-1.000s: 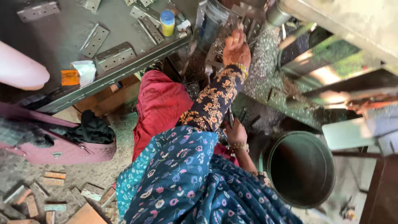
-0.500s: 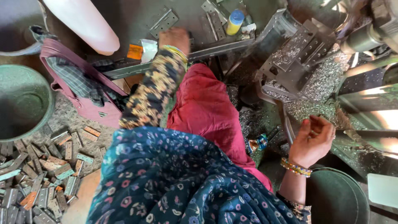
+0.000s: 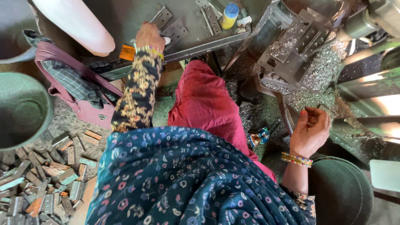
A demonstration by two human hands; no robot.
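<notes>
Head view: the left hand (image 3: 148,36) reaches onto the bench (image 3: 125,16), fingers closing on a hinge plate (image 3: 174,30) near its front edge. The right hand (image 3: 311,130) hangs empty, half-curled, beside the press (image 3: 291,54). Many plates (image 3: 37,183) lie heaped on the floor; whether these are finished cannot be told.

The shawl (image 3: 187,183) is dark blue with small pink, white and teal flowers. The sleeve (image 3: 137,93) is black with a yellow and cream floral print. The trousers (image 3: 204,102) are plain deep red. The bangles (image 3: 296,159) are striped yellow, red and green. The bag (image 3: 85,106) is maroon, with a grey checked cloth (image 3: 73,81) in it. The bottle (image 3: 229,16) is yellow with a blue cap. The hinges (image 3: 41,187) are grey, some orange or pale green. The tub (image 3: 21,108) is dull green.
</notes>
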